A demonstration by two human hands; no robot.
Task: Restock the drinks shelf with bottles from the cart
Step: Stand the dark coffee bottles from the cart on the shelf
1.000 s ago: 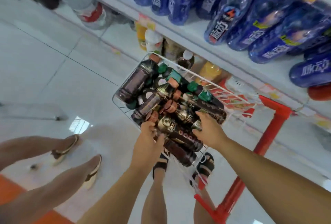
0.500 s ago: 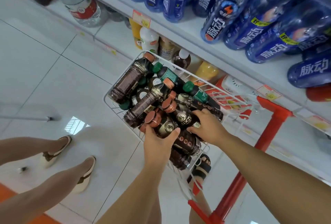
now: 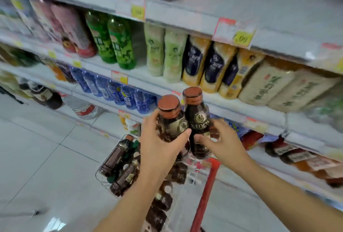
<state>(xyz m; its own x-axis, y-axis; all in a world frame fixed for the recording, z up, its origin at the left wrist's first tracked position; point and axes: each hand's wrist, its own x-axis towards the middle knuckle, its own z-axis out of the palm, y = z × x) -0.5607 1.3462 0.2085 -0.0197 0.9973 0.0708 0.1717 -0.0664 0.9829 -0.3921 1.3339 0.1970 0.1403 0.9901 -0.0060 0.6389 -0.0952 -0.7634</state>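
My left hand (image 3: 159, 144) grips a dark brown bottle with an orange-brown cap (image 3: 171, 118), held upright above the cart. My right hand (image 3: 220, 141) grips a second dark bottle of the same kind (image 3: 197, 118), touching the first one. Both bottles are at chest height in front of the drinks shelf (image 3: 185, 87). Below them the white wire cart basket (image 3: 104, 181) holds several more dark bottles lying on their sides (image 3: 115, 157).
The cart's red frame (image 3: 206, 191) runs down at the right. Shelves carry green, pale, orange-blue and beige bottles above, and blue bottles (image 3: 115, 90) lower down. Yellow price tags (image 3: 242, 38) hang on the shelf edges. White floor tiles (image 3: 46, 157) lie at the left.
Both hands took a bottle each from the cart and lifted them up. The view swung up from the basket to the shelves. The other person's legs left the view.
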